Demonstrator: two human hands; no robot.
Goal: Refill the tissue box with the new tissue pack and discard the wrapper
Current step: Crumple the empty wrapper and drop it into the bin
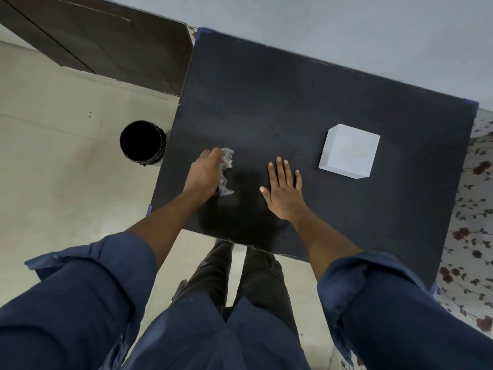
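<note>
A white cube-shaped tissue box (pixel 349 150) stands on the black table (pixel 293 102), toward its right side, with an oval opening on top. My left hand (pixel 205 172) is closed around a crumpled clear plastic wrapper (pixel 226 169) near the table's left edge; the wrapper sticks out above and below my fingers. My right hand (pixel 284 188) lies flat on the table with fingers spread, a short way left of the tissue box and holding nothing.
A round black bin (pixel 141 142) stands on the pale tiled floor just left of the table. A dark wooden door or cabinet (pixel 106 41) is at the back left. A floral cloth (pixel 474 222) lies along the table's right side.
</note>
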